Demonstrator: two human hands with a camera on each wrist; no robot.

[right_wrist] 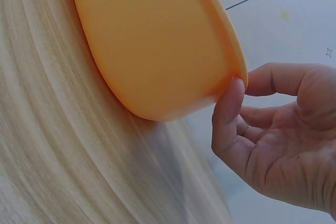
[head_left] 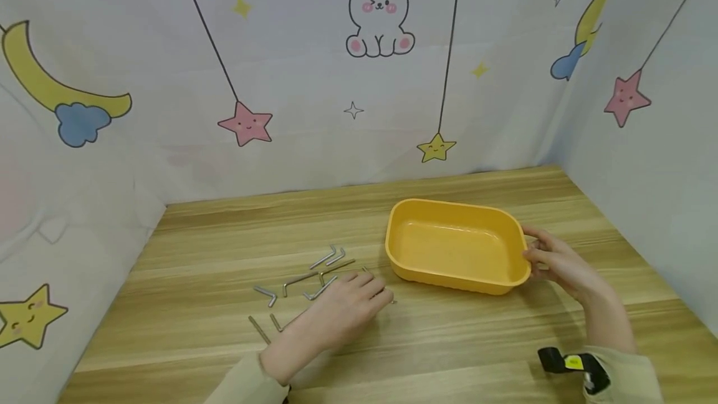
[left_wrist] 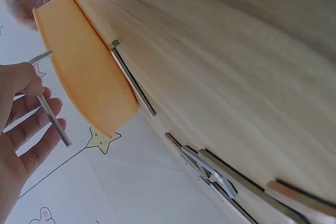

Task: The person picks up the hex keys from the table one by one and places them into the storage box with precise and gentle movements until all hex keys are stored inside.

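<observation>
Left hand [head_left: 350, 304]: partly curled, thumb pinching one L-shaped metal rod [left_wrist: 54, 121] against the fingers, raised above the desk [head_left: 449, 341], left of the yellow tray [head_left: 454, 251]. Right hand [head_left: 561, 270]: thumb and fingers nearly closed, gripping the tray's right end at the rim. Tray rests on the desk. Loose bent rods [head_left: 301, 279], silver and brass-toned, lie scattered left of it.

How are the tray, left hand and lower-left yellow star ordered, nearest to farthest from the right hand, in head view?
1. Tray: held by the right hand.
2. Left hand: left of tray.
3. Star: far left, on backdrop.
</observation>
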